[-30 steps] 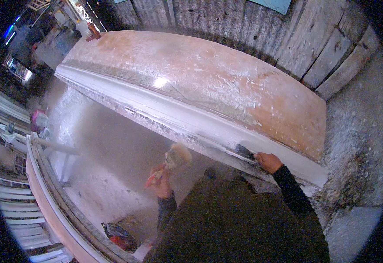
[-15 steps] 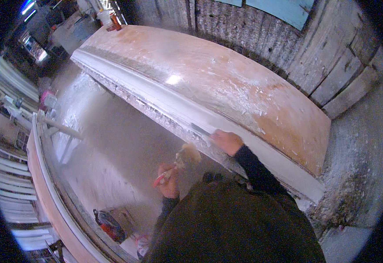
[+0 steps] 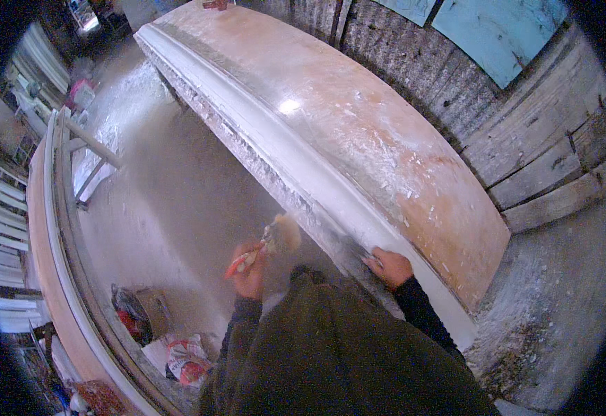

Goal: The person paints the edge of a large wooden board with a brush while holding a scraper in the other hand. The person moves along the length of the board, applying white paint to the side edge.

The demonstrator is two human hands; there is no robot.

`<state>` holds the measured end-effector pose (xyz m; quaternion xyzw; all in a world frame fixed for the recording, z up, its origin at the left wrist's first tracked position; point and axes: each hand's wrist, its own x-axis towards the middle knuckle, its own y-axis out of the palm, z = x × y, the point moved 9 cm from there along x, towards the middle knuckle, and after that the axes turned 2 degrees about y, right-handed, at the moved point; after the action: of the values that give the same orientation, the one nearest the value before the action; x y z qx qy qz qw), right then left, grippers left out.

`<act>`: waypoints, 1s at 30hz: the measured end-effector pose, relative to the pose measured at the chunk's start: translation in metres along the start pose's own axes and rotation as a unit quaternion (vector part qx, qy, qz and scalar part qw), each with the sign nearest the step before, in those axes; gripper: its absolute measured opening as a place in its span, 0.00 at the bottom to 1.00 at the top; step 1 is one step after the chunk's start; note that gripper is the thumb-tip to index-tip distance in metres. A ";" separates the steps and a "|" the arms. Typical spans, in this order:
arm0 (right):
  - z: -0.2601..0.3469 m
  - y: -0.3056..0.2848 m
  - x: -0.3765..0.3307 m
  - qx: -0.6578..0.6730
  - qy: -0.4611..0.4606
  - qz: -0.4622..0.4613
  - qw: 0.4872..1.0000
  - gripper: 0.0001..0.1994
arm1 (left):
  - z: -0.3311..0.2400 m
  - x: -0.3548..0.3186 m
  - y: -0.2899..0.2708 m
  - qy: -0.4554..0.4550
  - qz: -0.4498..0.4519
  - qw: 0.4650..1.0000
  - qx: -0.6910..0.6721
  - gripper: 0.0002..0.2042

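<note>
A long white plaster moulding [image 3: 275, 149] runs along the near edge of a broad, pinkish-brown bench [image 3: 358, 132]. My right hand [image 3: 392, 269] is closed round a flat-bladed scraper [image 3: 351, 249], its grey blade lying at the moulding's near side; blur hides whether it touches. Left of it, my left hand [image 3: 249, 274] grips a brush [image 3: 283, 234] by its reddish handle, with the pale, bushy bristles pointing up. The brush is held over the floor, apart from the moulding. White residue clings in a rough band along the bench's side below the moulding.
White flakes lie scattered over the bench top. A second long bench [image 3: 52, 229] curves along the left, with a pale support frame [image 3: 91, 145] near its far end. A cardboard box [image 3: 154, 312] and a red-and-white bag [image 3: 187, 357] sit on the floor. A wooden wall [image 3: 525, 166] stands right.
My right hand has moved with the scraper along the moulding toward its near right end. The left hand still holds the brush low at the left. The whole view has shifted.
</note>
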<state>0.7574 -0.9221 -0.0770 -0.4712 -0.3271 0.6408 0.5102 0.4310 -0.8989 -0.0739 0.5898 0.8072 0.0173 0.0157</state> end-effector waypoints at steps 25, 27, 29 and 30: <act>0.031 -0.011 0.041 0.036 -0.047 0.080 0.995 0.16 | -0.008 -0.019 0.008 0.070 0.007 0.988 0.138 0.06; 0.040 -0.002 0.064 0.041 -0.059 0.052 0.996 0.15 | -0.007 -0.020 0.012 0.046 0.013 0.991 0.122 0.06; 0.073 -0.004 0.096 0.034 -0.063 0.029 0.997 0.16 | 0.005 -0.025 0.014 0.020 0.015 0.998 0.063 0.05; 0.090 -0.014 0.103 0.018 -0.064 0.019 0.998 0.16 | 0.011 -0.027 0.016 0.005 0.016 0.999 0.032 0.05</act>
<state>0.6747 -0.8142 -0.0614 -0.4260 -0.3389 0.6848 0.4844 0.4548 -0.9199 -0.0836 0.6028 0.7978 -0.0058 -0.0075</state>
